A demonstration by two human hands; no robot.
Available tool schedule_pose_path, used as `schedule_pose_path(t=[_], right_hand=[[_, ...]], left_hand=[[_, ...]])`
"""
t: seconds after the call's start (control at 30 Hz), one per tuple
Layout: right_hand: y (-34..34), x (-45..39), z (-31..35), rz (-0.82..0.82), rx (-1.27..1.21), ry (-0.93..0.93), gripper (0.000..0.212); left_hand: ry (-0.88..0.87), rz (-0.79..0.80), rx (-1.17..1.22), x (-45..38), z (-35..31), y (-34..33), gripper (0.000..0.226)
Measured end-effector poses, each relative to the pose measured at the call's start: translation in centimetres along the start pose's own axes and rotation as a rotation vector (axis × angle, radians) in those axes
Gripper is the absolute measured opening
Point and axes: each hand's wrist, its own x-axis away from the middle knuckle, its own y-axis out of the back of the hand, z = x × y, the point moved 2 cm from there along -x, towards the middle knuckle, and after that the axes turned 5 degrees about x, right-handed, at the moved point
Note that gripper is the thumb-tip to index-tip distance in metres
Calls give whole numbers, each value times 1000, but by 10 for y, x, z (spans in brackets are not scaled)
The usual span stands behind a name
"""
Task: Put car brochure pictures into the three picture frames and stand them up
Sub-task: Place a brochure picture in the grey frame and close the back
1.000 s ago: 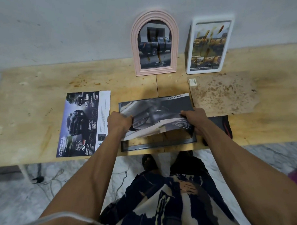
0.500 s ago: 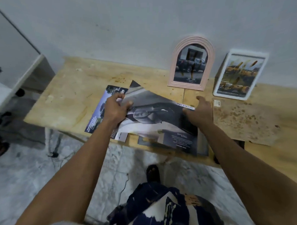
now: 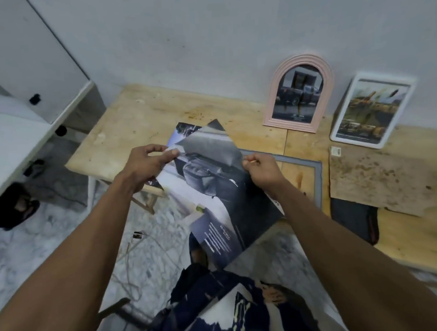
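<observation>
Dark grey car brochure page, glossy, creased, pinched at top edge by left hand, right hand; raised off table

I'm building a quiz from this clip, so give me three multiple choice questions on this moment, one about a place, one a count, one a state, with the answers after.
1. Where does the pink arched picture frame stand?
A. at the back of the wooden table, against the wall
B. on the floor
C. in the person's lap

2. How many filled frames stand upright at the wall?
A. none
B. two
C. four

3. What is happening with the dark car brochure sheet?
A. it lies flat inside a frame
B. it is crumpled into a ball
C. both hands hold it up off the table

Answers: 1 A, since its base sits at the table's far edge by the wall. 2 B, the pink one and the white rectangular frame. 3 C, the left hand and right hand pinch its top edge, while the grey rectangular frame lies empty beneath.
</observation>
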Motion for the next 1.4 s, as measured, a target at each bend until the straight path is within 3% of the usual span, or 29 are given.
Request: schedule_pose_path(t=[0.1,0.23,0.4,0.5,0.67,0.83,1.13,1.4], right_hand=[[-11,-17,16,-109,-143,-96,10],[-52,-43,46,-153,-210,-208,10],[-126,-75,87,-207,-213,-293,14],[-177,-85,112,-122,-225,-353,15],[-254,-112,149,3,-112,-415,21],[-311,-120,169,-36,13,-413,22],[-349,-155,168,-121,53,-511,32],[-354,-164,163,-51,208,-544,29]], left_hand=[[81,-33,156,-13,0,23,50],[154,69,176,-39,10,36,58],[124,13,48,-108,26,78,54],[124,-36,-63,-152,26,126,45],[88,-103,-316,-220,28,202,51],[91,-91,-453,-259,46,247,60],[97,16,-575,-299,75,252,77],[63,116,-782,-313,91,246,63]])
